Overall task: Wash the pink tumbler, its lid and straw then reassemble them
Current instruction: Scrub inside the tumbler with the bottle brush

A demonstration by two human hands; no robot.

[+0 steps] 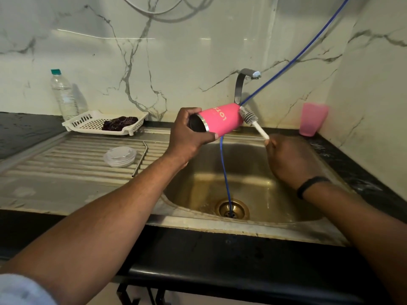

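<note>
My left hand [189, 134] grips the pink tumbler [221, 118] on its side above the sink, its steel-rimmed mouth facing me at the left. My right hand [288, 158] holds the white handle of a bottle brush [250, 117]. The grey bristles of the brush touch the tumbler's base end. The clear lid [120, 156] lies on the ribbed drainboard, and the bent metal straw [141, 158] lies just right of it.
The steel sink [259, 188] lies below, and a blue hose [224, 168] runs down into its drain. Behind the tumbler rises the tap [244, 81]. A white rack [92, 122] with a dark cloth, a water bottle [62, 94] and a pink cup [312, 121] stand on the counter.
</note>
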